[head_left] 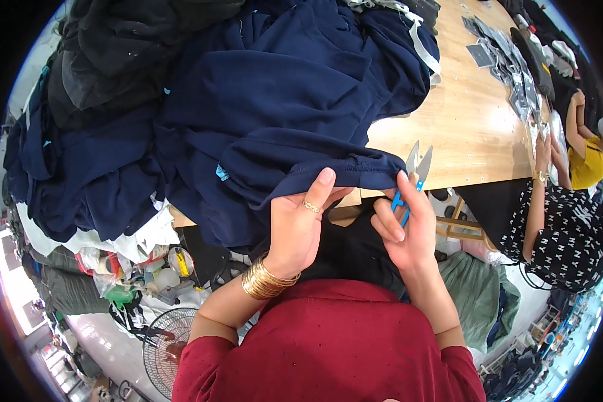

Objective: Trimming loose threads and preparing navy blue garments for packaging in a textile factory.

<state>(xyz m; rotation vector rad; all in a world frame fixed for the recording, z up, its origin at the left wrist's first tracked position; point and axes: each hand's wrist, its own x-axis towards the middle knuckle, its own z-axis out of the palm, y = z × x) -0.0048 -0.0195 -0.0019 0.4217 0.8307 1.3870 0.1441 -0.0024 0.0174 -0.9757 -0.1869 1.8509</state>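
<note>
A navy blue garment (275,87) lies heaped over the table, and its near seamed edge is lifted toward me. My left hand (298,224) is closed on that edge, thumb on top along the seam and the other fingers mostly hidden beneath the cloth. In my right hand (412,224) are blue-handled thread snips (410,184), their two pointed blades upward and apart. My right index fingertip touches the right end of the lifted edge; whether it also grips the cloth I cannot tell. A small light-blue tag (222,172) shows on the garment left of my left hand.
Black cloth (114,53) is piled at the far left of the wooden table (455,120). Several grey labels (506,60) lie at its right, where other people (563,228) work. Bags and scraps (134,268) sit below the left side, near a standing fan (167,348).
</note>
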